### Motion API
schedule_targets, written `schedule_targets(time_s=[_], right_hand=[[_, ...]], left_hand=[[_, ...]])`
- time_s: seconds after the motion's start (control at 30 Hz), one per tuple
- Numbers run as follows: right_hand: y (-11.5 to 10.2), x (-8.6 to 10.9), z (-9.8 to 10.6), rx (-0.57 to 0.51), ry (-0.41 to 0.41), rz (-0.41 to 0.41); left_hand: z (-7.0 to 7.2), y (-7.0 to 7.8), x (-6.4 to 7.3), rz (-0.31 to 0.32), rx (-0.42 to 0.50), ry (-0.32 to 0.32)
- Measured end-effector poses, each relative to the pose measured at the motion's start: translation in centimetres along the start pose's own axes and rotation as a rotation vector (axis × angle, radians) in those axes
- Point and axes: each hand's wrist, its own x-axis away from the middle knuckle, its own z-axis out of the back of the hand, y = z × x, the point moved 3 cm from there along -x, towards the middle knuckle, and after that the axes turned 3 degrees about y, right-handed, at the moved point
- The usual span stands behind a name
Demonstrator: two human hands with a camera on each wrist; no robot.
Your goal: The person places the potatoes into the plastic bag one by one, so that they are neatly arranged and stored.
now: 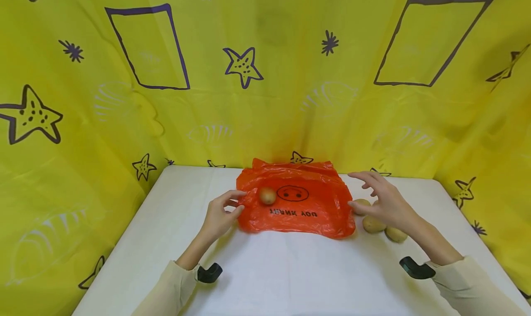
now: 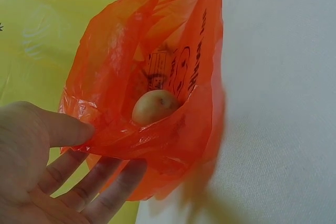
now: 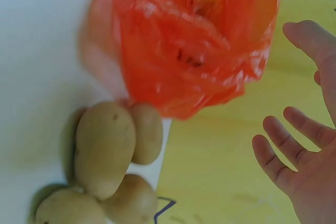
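Observation:
A red plastic bag (image 1: 327, 201) with a pig snout and "THANK YOU" printed on it lies in the middle, its mouth spread. Inside sits one potato (image 2: 156, 107), toward the bag's left side. My left hand (image 1: 218, 216) pinches the bag's left rim between thumb (image 2: 71, 131) and fingers. To the right of the bag, my right hand (image 1: 387, 205) hovers with fingers spread and nothing in its grasp. Several loose potatoes (image 3: 105, 149) lie on the table near it, against the bag's right side; in the head view that hand partly covers them.
The white table (image 1: 265, 274) runs from the front to a yellow curtain (image 1: 282, 108) at the back and sides. Drawn stars and frames mark the curtain. A black band device (image 1: 209, 273) sits on each wrist.

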Motion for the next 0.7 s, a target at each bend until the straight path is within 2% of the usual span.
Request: schedule_targets(time_s=[0.43,0.57,0.7], right_hand=[[3.2,2.4,0.9,0.081,-0.017,-0.048],[4.3,3.2,1.1,0.07,-0.036,-0.099],[5.4,4.0,1.3,0.026,-0.055,-0.191]], left_hand=[[-0.2,0.3,0.0,-0.006,-0.014,-0.005],[-0.1,0.4,0.0,-0.002,-0.012,0.0],[-0.1,0.4,0.0,0.003,-0.019,0.002]])
